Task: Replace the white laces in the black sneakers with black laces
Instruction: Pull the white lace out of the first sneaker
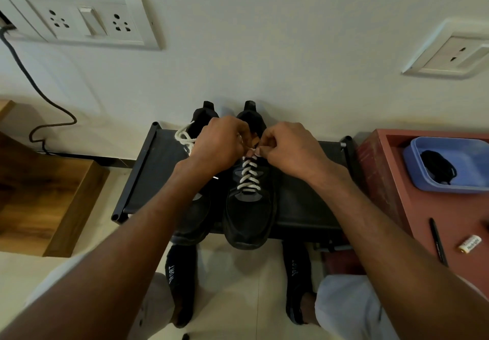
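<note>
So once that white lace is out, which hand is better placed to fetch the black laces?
The right hand. The black laces lie in the blue tray on the red stand on the person's right side, while the left hand would have to cross over the sneakers. Both currently pinch the white lace.

— What do we see behind?
— We face a pale wall (264, 48) with a socket panel (82, 19) and a dangling cable (39, 93).
— And below?
— Light floor tiles (238, 273), a wooden cabinet (39, 194) on our left.
</note>
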The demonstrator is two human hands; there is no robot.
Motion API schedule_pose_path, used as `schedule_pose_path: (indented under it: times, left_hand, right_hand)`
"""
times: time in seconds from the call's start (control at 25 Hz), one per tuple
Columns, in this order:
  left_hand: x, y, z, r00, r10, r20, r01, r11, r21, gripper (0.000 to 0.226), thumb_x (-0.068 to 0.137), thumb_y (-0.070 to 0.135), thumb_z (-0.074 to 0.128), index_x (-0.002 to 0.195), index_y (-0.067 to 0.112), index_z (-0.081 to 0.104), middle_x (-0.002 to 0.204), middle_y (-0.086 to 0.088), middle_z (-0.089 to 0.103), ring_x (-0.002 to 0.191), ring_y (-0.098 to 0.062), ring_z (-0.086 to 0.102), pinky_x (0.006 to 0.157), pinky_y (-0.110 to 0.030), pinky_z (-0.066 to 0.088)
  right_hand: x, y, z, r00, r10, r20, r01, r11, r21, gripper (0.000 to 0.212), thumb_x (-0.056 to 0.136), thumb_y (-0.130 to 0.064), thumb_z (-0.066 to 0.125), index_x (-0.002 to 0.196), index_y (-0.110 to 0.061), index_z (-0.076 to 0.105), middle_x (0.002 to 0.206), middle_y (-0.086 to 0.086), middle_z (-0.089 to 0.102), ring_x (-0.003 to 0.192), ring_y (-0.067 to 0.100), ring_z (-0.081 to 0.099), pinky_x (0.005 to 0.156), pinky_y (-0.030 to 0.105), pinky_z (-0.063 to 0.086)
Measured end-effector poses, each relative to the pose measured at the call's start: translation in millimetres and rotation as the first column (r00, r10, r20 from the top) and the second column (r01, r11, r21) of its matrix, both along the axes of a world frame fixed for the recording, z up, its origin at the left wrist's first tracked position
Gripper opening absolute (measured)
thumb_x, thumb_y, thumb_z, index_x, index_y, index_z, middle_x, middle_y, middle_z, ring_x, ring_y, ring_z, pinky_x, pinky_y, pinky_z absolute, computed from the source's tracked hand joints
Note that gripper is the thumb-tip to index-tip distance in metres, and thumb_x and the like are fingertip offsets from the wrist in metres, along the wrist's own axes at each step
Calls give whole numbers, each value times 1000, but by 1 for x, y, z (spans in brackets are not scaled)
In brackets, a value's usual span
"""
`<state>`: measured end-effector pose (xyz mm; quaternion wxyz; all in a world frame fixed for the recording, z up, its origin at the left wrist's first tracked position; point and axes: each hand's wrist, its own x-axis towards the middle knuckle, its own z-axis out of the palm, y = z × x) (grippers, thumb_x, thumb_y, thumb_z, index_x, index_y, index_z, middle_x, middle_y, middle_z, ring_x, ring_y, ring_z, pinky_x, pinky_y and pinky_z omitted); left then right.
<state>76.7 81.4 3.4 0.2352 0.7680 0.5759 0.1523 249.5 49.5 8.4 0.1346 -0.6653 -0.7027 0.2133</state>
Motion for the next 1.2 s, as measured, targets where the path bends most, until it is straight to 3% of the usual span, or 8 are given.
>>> schedule_pose_path:
  times: [0.12, 0.44, 0.56, 0.76, 0.96, 1.0, 1.08, 1.2]
  left_hand:
    - [-2, 3, 1, 995, 73, 73, -67, 994, -82, 18, 80, 15, 86, 73, 23, 71, 70, 9, 68, 72, -8, 65, 61, -25, 43]
    - [-3, 1, 2, 999, 36, 32, -32, 993, -115, 13, 79, 29, 88, 86, 27, 77, 70, 13, 62, 66, -2, 55, 58, -20, 37]
    - [-5, 2, 5, 956, 168, 242, -105, 962, -252, 5, 83, 18, 85, 82, 19, 79, 62, 10, 66, 60, -1, 58, 61, -20, 43]
    - [-7, 2, 25, 718, 484, 500, -78, 770, -634, 24, 97, 37, 70, 92, 13, 72, 93, -7, 75, 92, -21, 70, 83, -36, 53]
    - [-24, 11, 54, 275, 469, 839, 72, 860, -504, 49, 99, 60, 54, 68, 22, 52, 73, -1, 58, 66, -18, 57, 64, -30, 47]
    - [-30, 13, 55, 301, 472, 828, -34, 873, -486, 51, 100, 60, 54, 67, 21, 52, 68, 1, 55, 60, -16, 52, 60, -28, 43]
    - [-40, 15, 46, 555, 472, 685, -316, 882, -351, 51, 100, 55, 57, 65, 18, 58, 60, 3, 53, 54, -14, 48, 59, -28, 41]
    - [-48, 14, 30, 828, 511, 231, -521, 853, -20, 27, 95, 44, 61, 81, 22, 69, 79, 0, 65, 73, -22, 60, 70, -32, 44]
  right_hand:
    - [-3, 2, -3, 1000, -4, 12, 3, 1000, 19, 23, 91, -32, 78, 74, -18, 70, 77, -4, 67, 72, 16, 65, 63, 32, 50]
    - [-6, 0, -6, 995, 8, -96, -5, 1000, 23, 14, 91, -29, 77, 103, -30, 73, 96, -8, 68, 87, 15, 66, 80, 41, 60]
    - [-5, 0, -8, 995, 3, -102, -1, 1000, 18, 13, 91, -28, 76, 104, -32, 72, 96, -9, 69, 88, 14, 67, 80, 42, 61]
    - [-5, 0, -8, 992, 5, -130, -3, 1000, 16, 18, 92, -27, 77, 109, -30, 74, 90, -12, 65, 84, 11, 65, 74, 35, 57]
    - [-9, 0, -12, 986, -2, -169, 10, 999, 42, 10, 93, -25, 76, 101, -29, 78, 79, -13, 66, 72, 6, 63, 66, 26, 50]
    - [-11, 1, -10, 970, -42, -238, 48, 999, 21, 8, 94, -23, 74, 98, -28, 79, 80, -11, 70, 73, 5, 65, 66, 22, 51]
    - [-14, 3, 3, 813, -207, -545, 181, 978, -101, 8, 96, -18, 72, 101, -18, 77, 84, -2, 76, 74, 5, 69, 65, 16, 50]
    - [-8, 7, 27, 250, -363, -898, 379, 890, -255, 18, 96, -11, 67, 114, -8, 62, 76, 7, 67, 63, 19, 66, 62, 29, 53]
